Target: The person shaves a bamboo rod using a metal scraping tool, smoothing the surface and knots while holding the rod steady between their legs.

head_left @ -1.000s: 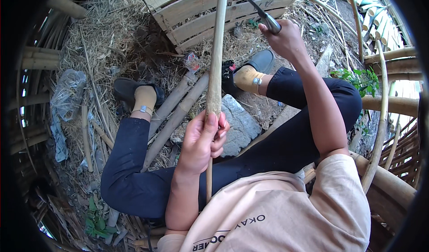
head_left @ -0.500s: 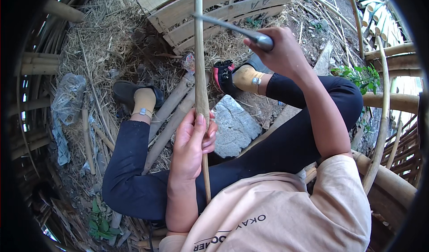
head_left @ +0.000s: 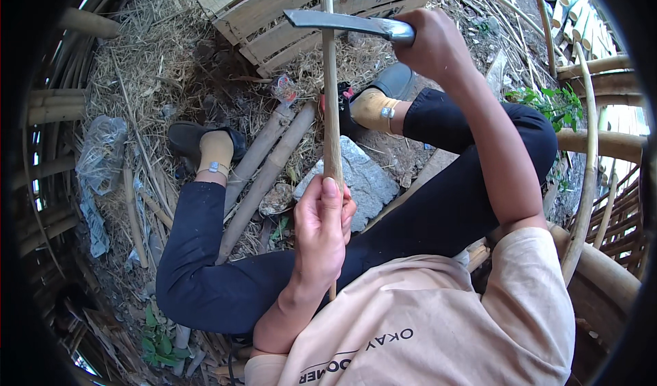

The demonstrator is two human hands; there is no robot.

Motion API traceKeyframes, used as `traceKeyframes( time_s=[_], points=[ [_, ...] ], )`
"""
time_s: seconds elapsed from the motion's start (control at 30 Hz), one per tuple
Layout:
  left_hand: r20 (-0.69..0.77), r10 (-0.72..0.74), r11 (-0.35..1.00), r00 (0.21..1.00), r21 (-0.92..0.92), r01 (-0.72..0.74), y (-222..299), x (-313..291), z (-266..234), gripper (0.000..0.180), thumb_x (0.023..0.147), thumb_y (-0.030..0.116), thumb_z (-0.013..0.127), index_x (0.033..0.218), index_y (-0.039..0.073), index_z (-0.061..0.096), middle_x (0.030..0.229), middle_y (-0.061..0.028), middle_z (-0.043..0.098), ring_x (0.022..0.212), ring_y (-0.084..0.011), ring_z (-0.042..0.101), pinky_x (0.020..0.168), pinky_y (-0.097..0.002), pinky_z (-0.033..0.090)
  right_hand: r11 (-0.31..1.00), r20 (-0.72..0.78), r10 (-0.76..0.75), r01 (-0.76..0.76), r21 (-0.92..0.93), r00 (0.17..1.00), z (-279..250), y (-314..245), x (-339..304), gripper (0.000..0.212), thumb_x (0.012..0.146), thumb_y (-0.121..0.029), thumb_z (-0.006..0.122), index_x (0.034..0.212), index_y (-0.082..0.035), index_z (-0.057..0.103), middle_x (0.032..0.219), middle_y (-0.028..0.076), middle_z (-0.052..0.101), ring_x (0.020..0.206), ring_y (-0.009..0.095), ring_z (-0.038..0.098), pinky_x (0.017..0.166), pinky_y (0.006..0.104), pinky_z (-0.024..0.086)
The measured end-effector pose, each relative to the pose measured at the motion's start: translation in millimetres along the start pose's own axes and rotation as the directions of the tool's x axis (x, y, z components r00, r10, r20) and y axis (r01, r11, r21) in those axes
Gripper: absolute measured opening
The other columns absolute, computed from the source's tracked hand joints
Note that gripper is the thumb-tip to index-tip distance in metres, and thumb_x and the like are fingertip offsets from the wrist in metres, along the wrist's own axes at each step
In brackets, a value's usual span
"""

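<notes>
Left hand (head_left: pixel 321 232) wrapped tight round the bamboo strip (head_left: pixel 331 112) low down — long axis running straight away, up the head view. Right hand (head_left: pixel 434 44) fisted on the knife (head_left: pixel 342 23), blade crossing the strip high, well beyond the left.

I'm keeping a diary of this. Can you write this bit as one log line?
left hand: grips stick upright | right hand: holds knife, blade across stick | rock: on ground behind stick

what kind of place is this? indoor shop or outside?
Most likely an outdoor bamboo-working spot on bare ground. Straw and dry litter cover the dirt, bamboo poles lie about, and woven slat panels rest nearby. The person sits splitting a bamboo strip with a knife.
</notes>
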State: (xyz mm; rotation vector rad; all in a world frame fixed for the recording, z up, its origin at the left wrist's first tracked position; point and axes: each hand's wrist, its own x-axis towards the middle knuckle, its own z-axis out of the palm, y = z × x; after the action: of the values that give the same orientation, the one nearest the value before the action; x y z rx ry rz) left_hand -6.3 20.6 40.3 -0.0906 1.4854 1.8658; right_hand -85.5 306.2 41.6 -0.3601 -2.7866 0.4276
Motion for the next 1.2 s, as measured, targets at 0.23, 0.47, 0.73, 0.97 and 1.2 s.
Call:
traceKeyframes(
  time_s=[0.23, 0.47, 0.73, 0.97, 1.2],
  points=[
    [-0.062, 0.094, 0.989, 0.994, 0.117, -0.087, -19, 5, -5, 0.033, 0.110, 0.039, 0.045, 0.095, 0.010, 0.051, 0.064, 0.0064, 0.042, 0.049, 0.0018, 0.030, 0.042, -0.0170, 0.021, 0.990, 0.035, 0.117, -0.114, -0.081, 0.993, 14, 7, 9, 0.022, 0.076, -0.016, 0.073, 0.095, -0.007, 0.078, 0.084, 0.020, 0.072, 0.081, 0.039, 0.070, 0.078, 0.0465, 0.057],
    [-0.098, 0.103, 0.986, 0.990, 0.142, -0.089, -26, 16, -7, 0.032, 0.110, 0.035, 0.046, 0.096, 0.007, 0.053, 0.065, 0.0055, 0.045, 0.049, 0.0020, 0.030, 0.042, -0.0174, 0.020, 0.984, 0.026, 0.095, -0.090, -0.153, 0.995, 17, 20, 13, 0.025, 0.076, -0.020, 0.070, 0.098, -0.010, 0.078, 0.084, 0.021, 0.071, 0.080, 0.039, 0.070, 0.079, 0.0460, 0.057],
    [-0.120, 0.078, 0.996, 0.990, 0.044, -0.073, -11, 22, -15, 0.030, 0.109, 0.034, 0.049, 0.099, 0.006, 0.056, 0.066, 0.0079, 0.043, 0.050, 0.0021, 0.028, 0.043, -0.0185, 0.019, 0.995, 0.049, -0.014, 0.010, 0.097, 0.999, 19, 0, -15, 0.019, 0.080, -0.016, 0.074, 0.095, -0.006, 0.078, 0.081, 0.020, 0.071, 0.077, 0.038, 0.070, 0.074, 0.0434, 0.057],
    [-0.172, 0.180, 0.956, 0.968, 0.261, -0.132, -25, 15, -10, 0.031, 0.110, 0.031, 0.048, 0.094, 0.004, 0.052, 0.064, 0.0053, 0.042, 0.055, -0.0015, 0.033, 0.049, -0.0216, 0.025, 0.995, 0.112, -0.056, 0.064, -0.070, 0.992, 22, -16, -15, 0.024, 0.067, -0.014, 0.070, 0.089, -0.009, 0.078, 0.074, 0.019, 0.070, 0.073, 0.038, 0.071, 0.072, 0.0452, 0.058],
    [-0.169, 0.186, 0.949, 0.968, 0.286, -0.133, -21, 7, -10, 0.031, 0.110, 0.028, 0.048, 0.094, 0.002, 0.053, 0.067, 0.0030, 0.045, 0.058, -0.0029, 0.037, 0.052, -0.0236, 0.030, 0.993, 0.024, -0.076, 0.078, -0.090, 0.997, 23, -9, -3, 0.026, 0.068, -0.015, 0.072, 0.093, -0.012, 0.079, 0.077, 0.019, 0.071, 0.076, 0.037, 0.072, 0.073, 0.0458, 0.059]
  ],
)
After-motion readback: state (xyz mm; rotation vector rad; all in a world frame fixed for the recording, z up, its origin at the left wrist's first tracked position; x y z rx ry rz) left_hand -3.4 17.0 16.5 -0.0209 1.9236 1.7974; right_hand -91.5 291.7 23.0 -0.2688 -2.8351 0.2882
